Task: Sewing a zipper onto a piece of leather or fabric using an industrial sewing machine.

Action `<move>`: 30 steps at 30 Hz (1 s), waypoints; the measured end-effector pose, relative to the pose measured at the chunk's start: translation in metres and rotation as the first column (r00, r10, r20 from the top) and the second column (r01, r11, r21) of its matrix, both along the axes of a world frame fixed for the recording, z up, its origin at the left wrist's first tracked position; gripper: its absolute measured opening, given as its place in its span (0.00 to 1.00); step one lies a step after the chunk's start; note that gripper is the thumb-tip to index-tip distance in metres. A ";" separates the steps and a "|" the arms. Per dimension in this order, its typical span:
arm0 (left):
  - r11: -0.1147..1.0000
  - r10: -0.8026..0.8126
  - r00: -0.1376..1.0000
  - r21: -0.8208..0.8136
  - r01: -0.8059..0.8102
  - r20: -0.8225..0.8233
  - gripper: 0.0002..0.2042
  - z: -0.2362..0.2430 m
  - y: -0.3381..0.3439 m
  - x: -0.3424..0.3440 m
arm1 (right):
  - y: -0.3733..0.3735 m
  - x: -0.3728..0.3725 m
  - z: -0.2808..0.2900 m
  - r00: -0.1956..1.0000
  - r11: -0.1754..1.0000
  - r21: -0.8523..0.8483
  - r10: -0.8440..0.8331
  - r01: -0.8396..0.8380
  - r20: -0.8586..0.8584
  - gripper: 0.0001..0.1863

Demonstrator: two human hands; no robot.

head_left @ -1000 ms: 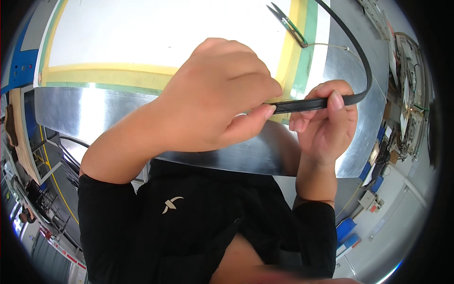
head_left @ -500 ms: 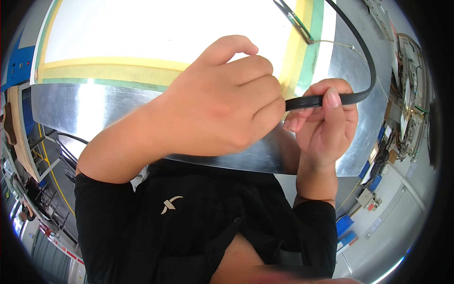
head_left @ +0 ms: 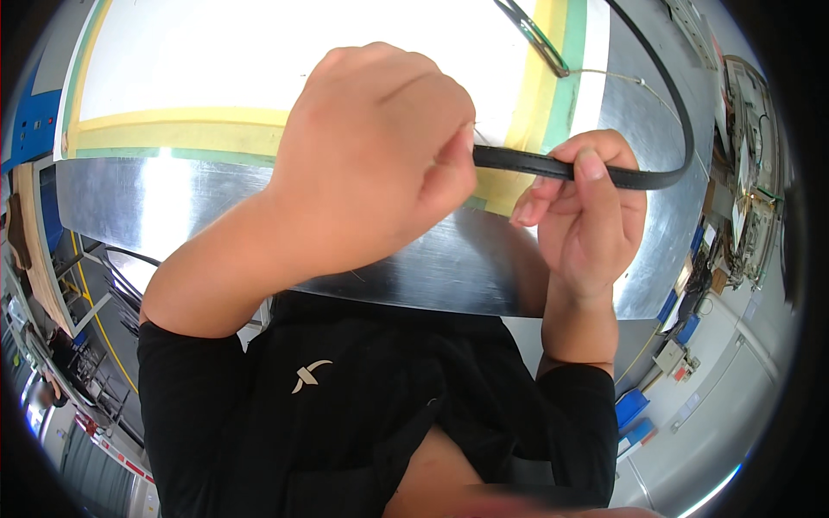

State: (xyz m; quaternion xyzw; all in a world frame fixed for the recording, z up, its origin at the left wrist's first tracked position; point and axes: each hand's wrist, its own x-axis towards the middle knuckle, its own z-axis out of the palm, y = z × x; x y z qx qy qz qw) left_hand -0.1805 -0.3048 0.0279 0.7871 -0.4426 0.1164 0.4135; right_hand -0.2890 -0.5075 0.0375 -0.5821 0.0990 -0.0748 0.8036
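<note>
A narrow black strap [head_left: 518, 161] that looks like stitched leather runs between my two hands over the near edge of the bench. Curled into a fist, my left hand [head_left: 376, 164] grips its left end, which disappears inside the fingers. A few fine thread ends stick out near the left fingertips. My right hand [head_left: 596, 203], palm turned up, pinches the strap between thumb and fingers. Beyond that pinch the strap loops out to the right and curves up past the top of the picture.
Small snips [head_left: 535, 39] lie at the upper right of the white work sheet [head_left: 199, 60], tied to a thin cord [head_left: 609, 74]. Yellow and green tape borders the sheet on a shiny metal bench top [head_left: 112, 194]. Cluttered shelving [head_left: 751, 173] stands to the right.
My left hand has moved left and slightly up and turned, with its fingers curled in more. A longer stretch of strap shows between the hands. My right hand has barely moved.
</note>
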 end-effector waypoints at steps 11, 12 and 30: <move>0.951 -0.308 0.884 -0.134 0.278 -0.353 0.10 0.010 0.007 0.015 | -0.005 0.002 -0.001 0.999 0.997 0.076 -0.033 0.034 -0.017 0.11; 0.950 -0.312 0.885 -0.105 0.294 -0.346 0.11 0.008 0.006 0.014 | -0.005 0.002 -0.001 0.999 0.996 0.085 -0.032 0.033 -0.021 0.11; 0.822 -0.560 0.693 -0.198 0.534 -0.454 0.07 0.006 0.004 0.008 | -0.014 0.000 -0.008 1.000 0.999 0.035 0.014 -0.015 0.014 0.12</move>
